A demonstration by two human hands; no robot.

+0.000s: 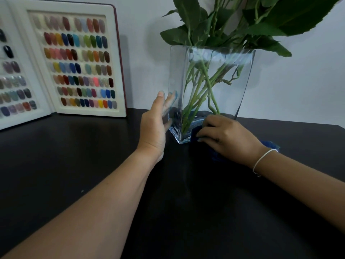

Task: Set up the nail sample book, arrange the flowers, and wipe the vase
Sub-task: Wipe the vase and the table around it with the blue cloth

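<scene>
Vase (214,75) wipe in progress at the lower front face; book and flowers already placed.

Vase stands upright on the dark bench (74,165), long axis vertical, right of the open nail sample book (74,60), which leans against the wall. Flower stems (203,86) sit inside the glass, leaves above the rim. Right hand (229,137) is the working grip: fingers closed on a dark blue cloth (196,135) and pressed to the glass near the base, directly in front of the vase. Left hand (155,126) is spread, fingers apart, palm flat against the vase's left wall, holding nothing. Judgement: the unwiped glass lies above the cloth, so the stroke should run upward along the vertical axis while the left hand braces against tipping.
</scene>
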